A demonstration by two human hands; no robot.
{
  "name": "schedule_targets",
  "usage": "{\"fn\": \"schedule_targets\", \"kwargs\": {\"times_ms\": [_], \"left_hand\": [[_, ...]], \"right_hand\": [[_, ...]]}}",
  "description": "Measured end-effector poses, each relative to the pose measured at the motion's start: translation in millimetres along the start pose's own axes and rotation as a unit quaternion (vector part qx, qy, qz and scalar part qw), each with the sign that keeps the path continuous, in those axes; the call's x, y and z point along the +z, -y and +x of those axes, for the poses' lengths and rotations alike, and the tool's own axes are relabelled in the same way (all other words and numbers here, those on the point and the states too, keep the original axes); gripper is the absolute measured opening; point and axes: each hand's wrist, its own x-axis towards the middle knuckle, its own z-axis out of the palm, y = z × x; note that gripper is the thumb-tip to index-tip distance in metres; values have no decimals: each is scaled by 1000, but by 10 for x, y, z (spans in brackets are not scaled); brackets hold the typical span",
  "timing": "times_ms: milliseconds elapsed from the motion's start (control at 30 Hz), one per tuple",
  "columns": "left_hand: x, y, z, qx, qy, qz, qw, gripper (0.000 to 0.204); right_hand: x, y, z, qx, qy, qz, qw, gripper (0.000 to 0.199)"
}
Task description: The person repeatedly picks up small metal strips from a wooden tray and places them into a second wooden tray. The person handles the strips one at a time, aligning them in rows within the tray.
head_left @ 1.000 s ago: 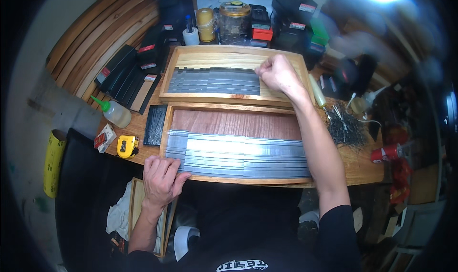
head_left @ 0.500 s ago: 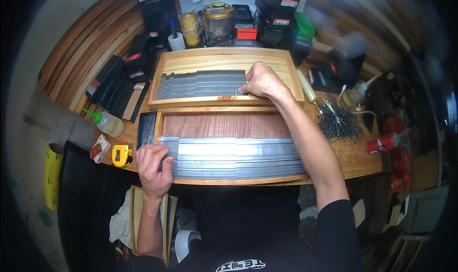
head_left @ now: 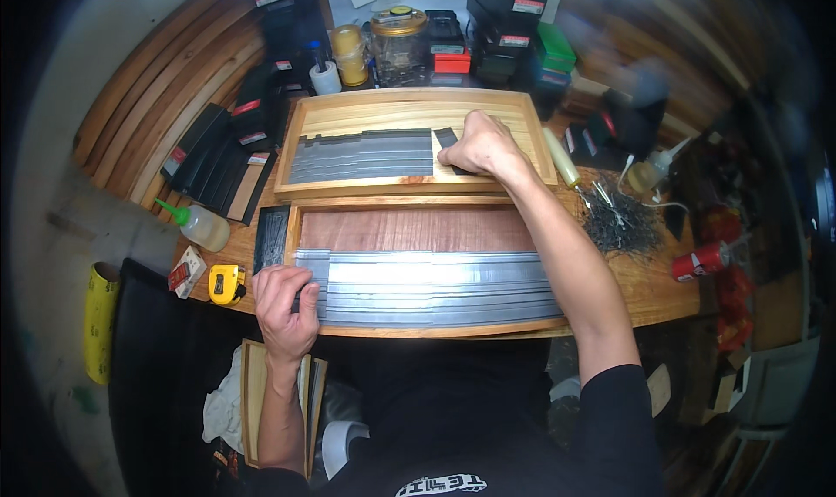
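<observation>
Two shallow wooden trays lie one behind the other. In the far tray (head_left: 418, 99), with its pale bottom, a row of thin dark grey strips (head_left: 366, 155) fills the left part. My right hand (head_left: 481, 144) is closed on a short dark strip (head_left: 447, 138) there, slightly tilted and apart from the row; whether it is one piece or a thin stack I cannot tell. The near tray (head_left: 418, 331) holds shiny grey strips (head_left: 418, 288) along its front half, over a reddish-brown bottom. My left hand (head_left: 287, 310) rests curled at its left end, fingers closed; what they grip is hidden.
Left of the trays are a yellow tape measure (head_left: 226, 284), a green-tipped bottle (head_left: 205, 227) and a dark block (head_left: 272, 234). To the right lie a pale-handled tool (head_left: 562, 157), a heap of thin dark pieces (head_left: 620, 220) and a red can (head_left: 699, 262). Boxes and jars line the back.
My right hand has drawn the dark strip rightward from the row's end, leaving a gap of bare tray bottom. My left hand stays at the near tray's left end.
</observation>
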Motion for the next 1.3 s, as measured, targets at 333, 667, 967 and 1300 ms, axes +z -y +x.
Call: {"fn": "schedule_targets", "kwargs": {"times_ms": [333,667,967,1300], "left_hand": [[41,-300,-32,-162,-39,-301,939,31],[334,-876,98,-475,77,-734,479,57],[122,-612,129,-452,223,-733,457,55],[93,-364,181,-448,257,-713,474,55]], "right_hand": [[-106,-262,-86,-87,-20,186,978,40],[624,353,-1515,-381,13,95,919,33],[561,445,-983,-231,266,308,884,38],[879,579,-908,-202,298,349,865,34]]}}
